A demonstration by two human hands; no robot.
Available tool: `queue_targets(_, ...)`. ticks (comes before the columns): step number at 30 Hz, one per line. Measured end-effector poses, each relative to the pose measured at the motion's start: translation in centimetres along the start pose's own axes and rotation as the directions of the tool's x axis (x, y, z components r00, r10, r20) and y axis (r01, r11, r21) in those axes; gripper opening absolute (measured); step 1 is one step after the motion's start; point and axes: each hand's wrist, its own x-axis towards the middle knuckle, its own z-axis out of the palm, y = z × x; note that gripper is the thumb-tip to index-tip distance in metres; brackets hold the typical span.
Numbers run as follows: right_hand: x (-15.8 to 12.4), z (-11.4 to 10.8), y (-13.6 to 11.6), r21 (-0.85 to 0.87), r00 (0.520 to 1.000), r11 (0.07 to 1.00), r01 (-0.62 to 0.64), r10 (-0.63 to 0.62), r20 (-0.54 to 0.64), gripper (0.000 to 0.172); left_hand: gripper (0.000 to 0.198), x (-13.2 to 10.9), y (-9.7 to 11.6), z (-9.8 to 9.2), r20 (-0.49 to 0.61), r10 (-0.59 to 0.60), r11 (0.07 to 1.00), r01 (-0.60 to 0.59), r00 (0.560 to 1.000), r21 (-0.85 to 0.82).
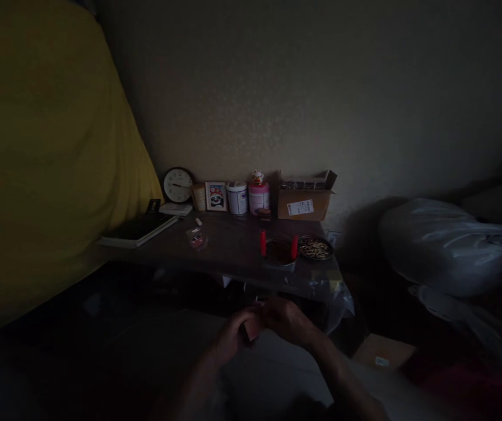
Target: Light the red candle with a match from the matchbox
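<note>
In front of the table, low in the head view, my left hand [230, 339] is closed around a small matchbox [253, 328] with a reddish face and a dark edge. Close against its upper end, my right hand [286, 319] has its fingers pinched together. Whatever sits between those fingertips is too dark and small to make out. Beyond the hands, two red candles [263, 243] stand upright at either side of a dark round dish [279, 261]. To the right of them lies a plate [330, 252] of loose matchsticks [315, 248].
The table [229, 245] carries a clock [178, 185], a panda picture frame [216, 197], two canisters [237, 197], an open cardboard box [303, 202], a small clear container [196, 238] and a large book [139, 231]. A yellow curtain [49, 146] hangs left; a stuffed plastic bag [444, 245] sits right.
</note>
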Motion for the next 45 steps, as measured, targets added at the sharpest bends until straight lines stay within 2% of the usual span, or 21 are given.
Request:
queue_targets(8, 0.1, -0.3, -0.4, 0.013, 0.998, 1.000, -0.026, 0.025, 0.049, 0.022, 0.030, 0.0, -0.4, -0.7, -0.019, 0.005, 0.998, -0.003, 1.000, 0.059)
queue_targets(17, -0.2, -0.3, -0.4, -0.010, 0.998, 0.999, -0.041, 0.041, 0.049, 0.017, 0.034, 0.1, -0.6, -1.1, -0.005, -0.012, 0.993, 0.012, 1.000, 0.115)
queue_targets(24, -0.1, -0.2, -0.1, 0.007, 0.999, 1.000, -0.001, 0.001, 0.044, 0.031, 0.032, 0.2, -0.8, -1.0, -0.021, 0.009, 0.996, -0.007, 1.000, 0.088)
queue_targets(29, -0.1, -0.1, -0.1, 0.003, 0.999, 1.000, -0.010, 0.010, 0.038, 0.023, 0.031, -0.2, -0.6, -0.8, 0.031, 0.018, 0.994, -0.021, 0.999, 0.106)
queue_targets(35, -0.1, -1.0, -1.0, 0.098, 0.997, 0.993, -0.068, 0.064, 0.047, 0.021, 0.029, -0.5, -0.1, -0.2, 0.054, 0.032, 0.998, -0.035, 0.998, 0.045)
queue_targets(41, 0.0, -1.6, -0.7, 0.151, 0.992, 0.981, -0.125, 0.128, -0.010, 0.012, 0.031, -1.1, 0.9, 0.5, 0.048, 0.033, 0.999, -0.032, 0.998, -0.006)
queue_targets(45, 0.2, -1.7, -0.5, 0.229, 0.985, 0.967, -0.110, 0.137, -0.105, 0.016, 0.034, -1.5, 1.6, 0.8, 0.051, 0.051, 0.997, -0.047, 0.997, -0.068)
